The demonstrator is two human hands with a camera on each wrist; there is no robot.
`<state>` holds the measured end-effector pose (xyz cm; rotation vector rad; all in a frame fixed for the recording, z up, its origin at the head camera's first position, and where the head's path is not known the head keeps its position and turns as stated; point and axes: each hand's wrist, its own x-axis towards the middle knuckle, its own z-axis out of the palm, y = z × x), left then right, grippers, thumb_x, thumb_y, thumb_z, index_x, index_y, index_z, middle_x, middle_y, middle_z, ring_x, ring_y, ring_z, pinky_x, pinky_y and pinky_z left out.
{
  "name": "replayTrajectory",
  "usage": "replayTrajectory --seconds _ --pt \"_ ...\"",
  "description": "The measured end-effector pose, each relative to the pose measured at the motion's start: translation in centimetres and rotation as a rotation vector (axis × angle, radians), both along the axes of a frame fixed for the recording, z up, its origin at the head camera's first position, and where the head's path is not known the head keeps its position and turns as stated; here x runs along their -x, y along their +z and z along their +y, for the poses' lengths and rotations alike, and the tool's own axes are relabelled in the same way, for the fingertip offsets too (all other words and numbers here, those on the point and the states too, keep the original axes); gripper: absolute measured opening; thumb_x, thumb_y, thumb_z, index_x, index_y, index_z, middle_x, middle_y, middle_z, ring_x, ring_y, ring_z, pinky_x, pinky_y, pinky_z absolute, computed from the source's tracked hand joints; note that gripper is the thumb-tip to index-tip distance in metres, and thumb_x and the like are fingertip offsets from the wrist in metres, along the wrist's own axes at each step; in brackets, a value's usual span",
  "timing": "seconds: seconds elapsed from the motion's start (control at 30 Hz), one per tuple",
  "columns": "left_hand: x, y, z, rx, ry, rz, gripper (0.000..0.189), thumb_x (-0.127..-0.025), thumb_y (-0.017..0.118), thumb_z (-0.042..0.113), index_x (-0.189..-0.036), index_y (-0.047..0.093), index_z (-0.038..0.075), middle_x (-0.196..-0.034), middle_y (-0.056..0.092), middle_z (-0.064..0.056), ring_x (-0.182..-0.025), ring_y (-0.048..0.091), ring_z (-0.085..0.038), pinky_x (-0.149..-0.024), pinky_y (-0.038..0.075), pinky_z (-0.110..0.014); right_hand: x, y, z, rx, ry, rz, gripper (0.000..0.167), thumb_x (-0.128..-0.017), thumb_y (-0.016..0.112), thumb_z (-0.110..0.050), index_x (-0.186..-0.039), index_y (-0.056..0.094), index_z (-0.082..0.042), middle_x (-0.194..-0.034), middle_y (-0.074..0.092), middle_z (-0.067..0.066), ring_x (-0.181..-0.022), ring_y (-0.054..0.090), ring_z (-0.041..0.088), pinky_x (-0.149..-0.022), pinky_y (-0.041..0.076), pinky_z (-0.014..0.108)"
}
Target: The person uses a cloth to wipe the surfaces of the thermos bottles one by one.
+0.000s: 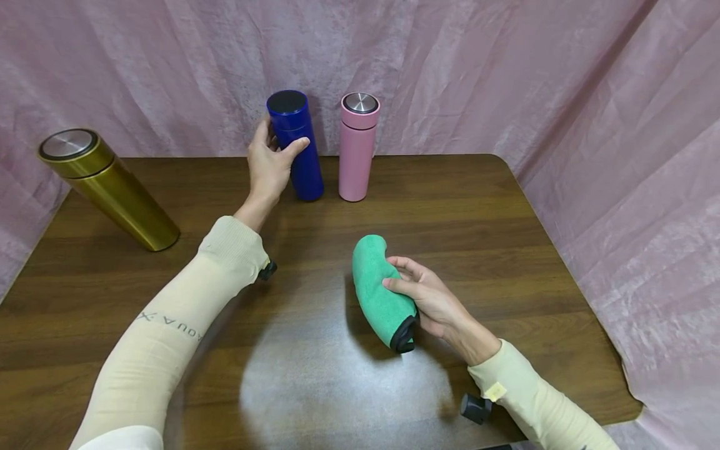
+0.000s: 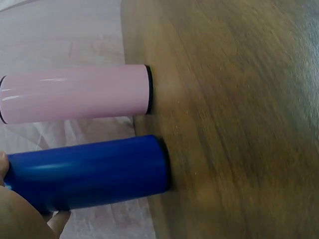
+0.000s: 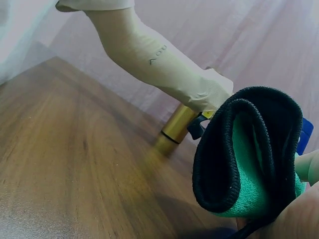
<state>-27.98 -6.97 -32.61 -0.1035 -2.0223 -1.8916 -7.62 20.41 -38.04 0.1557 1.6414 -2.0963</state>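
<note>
My left hand (image 1: pixel 271 164) grips a blue bottle (image 1: pixel 306 169) near its upper part, thumb across the front. The bottle stands at the back of the table, and its base meets the wood in the left wrist view. Just right of it stands a pink bottle (image 1: pixel 355 156) with a silver-topped lid. Over the middle of the table my right hand (image 1: pixel 430 300) holds a folded green cloth (image 1: pixel 377 294) with a black edge, thumb on top and fingers behind. In the right wrist view the cloth's rolled end (image 3: pixel 249 164) shows several layers.
A gold bottle (image 1: pixel 124 200) with a silver lid stands upright at the table's left. The brown wooden table (image 1: pixel 478 237) ends at a pink curtain (image 1: pixel 450 75) behind and on the right. A light reflects off the table's front middle.
</note>
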Motion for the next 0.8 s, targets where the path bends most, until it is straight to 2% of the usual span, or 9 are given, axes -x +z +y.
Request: replayTrajectory --seconds 0.17,0.27,0.5,0.6,0.8 --pt "0.1 0.2 -0.1 0.124 -0.043 -0.023 0.078 -0.089 0.084 0.016 -0.156 0.044 0.007 -0.149 0.056 -0.012 -0.136 0.053 -0.018 -0.112 0.04 -0.023 -0.1 0.1 -0.1 -0.004 -0.002 0.007 0.043 -0.099 0.062 -0.003 -0.139 0.047 -0.006 -0.128 0.057 0.009 -0.108 0.061 0.021 -0.085 0.056 0.031" --pt "0.2 0.3 -0.3 0.192 -0.045 -0.043 0.081 -0.09 0.083 0.021 -0.158 0.041 0.007 -0.152 0.053 -0.013 -0.139 0.05 -0.018 -0.114 0.038 -0.024 -0.1 0.2 -0.2 -0.01 -0.008 0.012 0.043 -0.099 0.063 -0.003 -0.139 0.048 -0.006 -0.127 0.057 0.008 -0.107 0.061 0.02 -0.084 0.055 0.031" --pt "0.1 0.5 -0.6 0.278 -0.085 -0.073 0.084 -0.093 0.08 0.025 -0.161 0.033 0.011 -0.154 0.05 -0.012 -0.141 0.048 -0.019 -0.116 0.038 -0.029 -0.3 0.4 -0.2 -0.042 -0.038 0.006 0.044 -0.098 0.064 -0.005 -0.14 0.049 -0.007 -0.132 0.056 0.009 -0.106 0.061 0.021 -0.083 0.055 0.03" --pt "-0.5 0.7 -0.8 0.337 -0.101 -0.109 0.089 -0.094 0.079 0.027 -0.164 0.026 0.013 -0.159 0.044 -0.01 -0.146 0.042 -0.021 -0.119 0.036 -0.034 -0.3 0.4 -0.1 -0.041 -0.036 0.005 0.046 -0.099 0.064 -0.007 -0.142 0.049 -0.008 -0.136 0.054 0.01 -0.108 0.061 0.021 -0.085 0.054 0.03" --pt "-2.5 1.0 -1.7 0.431 -0.118 -0.237 0.091 -0.096 0.075 0.031 -0.165 0.02 0.007 -0.165 0.032 -0.014 -0.151 0.033 -0.028 -0.122 0.032 -0.042 -0.4 0.4 -0.1 -0.018 -0.046 0.007 0.05 -0.1 0.064 -0.006 -0.147 0.047 -0.009 -0.14 0.051 0.01 -0.11 0.06 0.021 -0.086 0.055 0.031"
